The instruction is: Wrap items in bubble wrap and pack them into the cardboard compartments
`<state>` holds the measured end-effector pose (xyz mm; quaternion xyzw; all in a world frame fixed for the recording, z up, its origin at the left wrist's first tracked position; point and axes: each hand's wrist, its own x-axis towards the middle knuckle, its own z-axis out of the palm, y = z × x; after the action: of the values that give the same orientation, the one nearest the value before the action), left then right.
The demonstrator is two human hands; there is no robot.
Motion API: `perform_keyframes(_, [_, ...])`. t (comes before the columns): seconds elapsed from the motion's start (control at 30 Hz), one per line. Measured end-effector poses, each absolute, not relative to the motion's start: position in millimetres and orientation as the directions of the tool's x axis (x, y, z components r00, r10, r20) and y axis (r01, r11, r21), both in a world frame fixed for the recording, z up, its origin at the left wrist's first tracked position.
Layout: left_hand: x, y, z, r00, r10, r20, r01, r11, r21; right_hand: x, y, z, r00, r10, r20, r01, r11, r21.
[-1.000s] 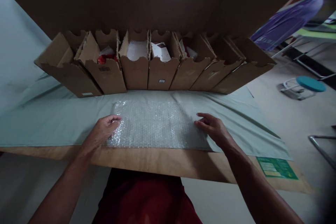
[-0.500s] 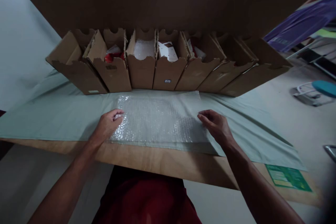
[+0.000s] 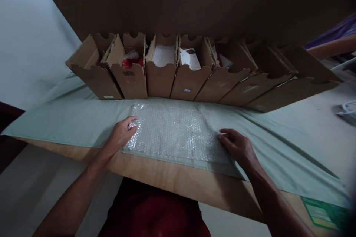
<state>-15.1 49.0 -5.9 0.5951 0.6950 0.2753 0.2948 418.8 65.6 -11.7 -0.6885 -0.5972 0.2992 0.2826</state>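
Observation:
A clear sheet of bubble wrap (image 3: 172, 131) lies over the pale green cloth in front of me. My left hand (image 3: 124, 133) is closed on its left edge, the edge passing between thumb and fingers. At the opposite edge, the thumb and fingers of my right hand (image 3: 237, 146) pinch the sheet's right side; the exact contact is hard to see in the dim light. Light glints off the bubbles beside my left fingertips.
Behind the sheet stands a row of several open cardboard bins (image 3: 158, 81), some holding red, white or clear wrapped items. A large brown panel (image 3: 178, 0) rises behind them. The pale green cloth (image 3: 83, 118) covers the wooden table (image 3: 167, 174). A green printed sheet (image 3: 319, 213) lies front right.
The view has shifted, so the bins and sheet appear further right. Both hands remain at the bubble wrap's sides. An arm-like shape now shows at the far right.

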Motion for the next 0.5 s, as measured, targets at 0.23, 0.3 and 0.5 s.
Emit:
perform_keyframes(0.23, [-50, 65, -12, -0.221, 0.948, 0.228, 0.838, 0.065, 0.541, 438, 67, -8, 0.195, 0.977, 0.085, 0.754, -0.093, -0.65])
perform_keyframes(0.3, [-58, 74, -14, -0.152, 0.944, 0.292, 0.902, 0.012, 0.431, 444, 79, -11, 0.165, 0.973, 0.16, 0.838, -0.053, -0.543])
perform_keyframes(0.5, [-65, 81, -27, -0.008, 0.99, 0.142, 0.987, -0.015, 0.161, 449, 105, -25, 0.114, 0.98, 0.165, 0.938, -0.051, -0.343])
